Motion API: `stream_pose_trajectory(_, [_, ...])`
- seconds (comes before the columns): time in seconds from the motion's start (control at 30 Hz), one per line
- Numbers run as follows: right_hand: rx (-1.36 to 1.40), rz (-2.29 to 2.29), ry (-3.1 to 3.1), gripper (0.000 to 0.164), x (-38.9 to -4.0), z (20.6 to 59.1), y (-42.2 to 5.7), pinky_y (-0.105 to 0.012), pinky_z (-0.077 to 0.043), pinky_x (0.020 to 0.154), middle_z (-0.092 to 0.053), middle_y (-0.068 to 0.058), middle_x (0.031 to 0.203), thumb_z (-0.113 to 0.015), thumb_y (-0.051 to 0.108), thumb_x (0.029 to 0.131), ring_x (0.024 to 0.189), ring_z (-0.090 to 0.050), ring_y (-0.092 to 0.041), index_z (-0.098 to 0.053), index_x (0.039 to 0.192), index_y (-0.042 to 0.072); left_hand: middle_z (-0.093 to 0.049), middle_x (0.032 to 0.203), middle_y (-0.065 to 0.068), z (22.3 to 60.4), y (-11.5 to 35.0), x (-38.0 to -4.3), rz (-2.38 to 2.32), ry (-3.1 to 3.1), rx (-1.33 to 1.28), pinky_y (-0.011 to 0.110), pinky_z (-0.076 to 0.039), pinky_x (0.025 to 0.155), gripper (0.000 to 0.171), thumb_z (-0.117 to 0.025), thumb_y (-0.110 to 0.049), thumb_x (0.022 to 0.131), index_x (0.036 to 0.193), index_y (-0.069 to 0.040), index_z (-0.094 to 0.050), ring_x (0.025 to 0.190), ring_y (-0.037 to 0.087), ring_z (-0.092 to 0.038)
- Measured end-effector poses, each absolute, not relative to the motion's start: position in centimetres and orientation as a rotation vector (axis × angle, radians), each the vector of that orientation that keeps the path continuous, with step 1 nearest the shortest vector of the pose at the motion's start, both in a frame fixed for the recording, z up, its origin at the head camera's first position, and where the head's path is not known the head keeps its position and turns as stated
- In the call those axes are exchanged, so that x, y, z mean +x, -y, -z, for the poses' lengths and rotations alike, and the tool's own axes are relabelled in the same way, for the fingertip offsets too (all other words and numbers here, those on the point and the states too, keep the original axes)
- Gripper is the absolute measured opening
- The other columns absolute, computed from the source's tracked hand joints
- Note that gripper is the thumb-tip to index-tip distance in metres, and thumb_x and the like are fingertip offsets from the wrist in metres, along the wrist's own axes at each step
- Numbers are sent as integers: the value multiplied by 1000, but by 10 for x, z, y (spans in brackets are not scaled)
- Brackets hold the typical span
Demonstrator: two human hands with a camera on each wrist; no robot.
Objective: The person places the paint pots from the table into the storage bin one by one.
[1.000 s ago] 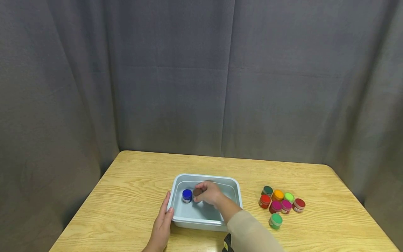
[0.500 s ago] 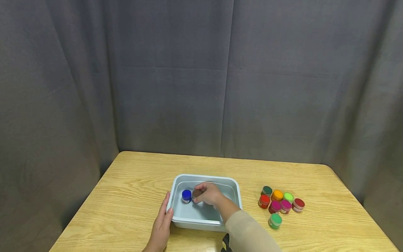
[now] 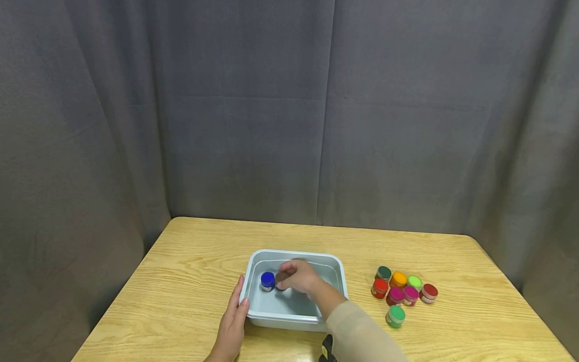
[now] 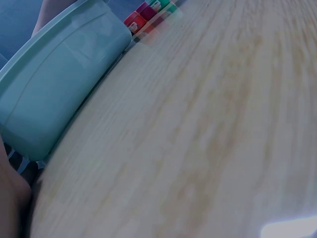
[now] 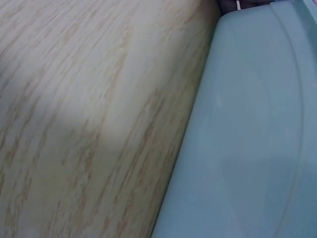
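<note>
A pale blue-grey plastic tub [image 3: 289, 319] stands on the wooden table. Inside it, toward the left, sits a small jar with a blue lid [image 3: 267, 279]. Just right of that, my right hand [image 3: 299, 277] reaches into the tub and pinches a jar with a brown lid [image 3: 282, 277], partly hidden by the fingers. My left hand [image 3: 232, 322] rests against the tub's left wall, fingers straight along the outside and thumb near the rim. In the left wrist view only part of the left hand [image 4: 11, 191] shows beside the tub [image 4: 64, 79]. The right wrist view shows the tub's wall [image 5: 242, 129], not the hand.
To the right of the tub several small jars stand in a cluster, among them a red one [image 3: 380, 288], an orange one [image 3: 398, 279] and a dark red one [image 3: 428, 293]. A green-lidded jar [image 3: 395, 316] stands nearer the front. Grey curtains [image 3: 244, 125] hang behind the table.
The brown-lidded jar has shifted very slightly left toward the blue-lidded one, still between my right fingers. My left hand has stayed at the tub's side.
</note>
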State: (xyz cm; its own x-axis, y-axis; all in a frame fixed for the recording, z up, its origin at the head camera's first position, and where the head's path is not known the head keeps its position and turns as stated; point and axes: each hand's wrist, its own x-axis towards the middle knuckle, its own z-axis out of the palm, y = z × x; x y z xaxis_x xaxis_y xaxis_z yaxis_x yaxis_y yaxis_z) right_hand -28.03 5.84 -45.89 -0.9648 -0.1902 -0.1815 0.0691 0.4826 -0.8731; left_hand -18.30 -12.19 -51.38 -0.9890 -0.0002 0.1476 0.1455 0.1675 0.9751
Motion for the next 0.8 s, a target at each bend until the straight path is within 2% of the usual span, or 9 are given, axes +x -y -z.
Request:
stream_pose_trajectory(0.5, [-156, 1535, -2438, 45, -270, 445, -69, -46, -52, 98, -66, -17, 119, -80, 3, 75, 110, -62, -32, -65, 118, 0, -18, 164, 9, 516, 121, -184, 1928, 2298, -144, 1, -14, 105, 54, -32, -30, 108, 157, -12, -19, 149, 29, -15])
stream_pose_trajectory(0.63, [-197, 1573, -2432, 45, -265, 439, -75, -44, -54, 95, -65, -20, 120, -78, 1, 76, 110, -62, -34, -64, 119, -3, -19, 164, 11, 516, 121, -183, 1927, 2281, -157, 1, -15, 105, 54, -33, -29, 108, 157, -10, -19, 149, 32, -15])
stream_pose_trajectory(0.8, [-230, 1551, -2452, 46, -260, 429, -88, -43, -55, 91, -63, -21, 124, -78, 3, 78, 110, -61, -33, -63, 121, -2, -17, 165, 9, 516, 121, -184, 1935, 2289, -148, 0, -15, 104, 54, -32, -29, 108, 157, -10, -18, 149, 30, -13])
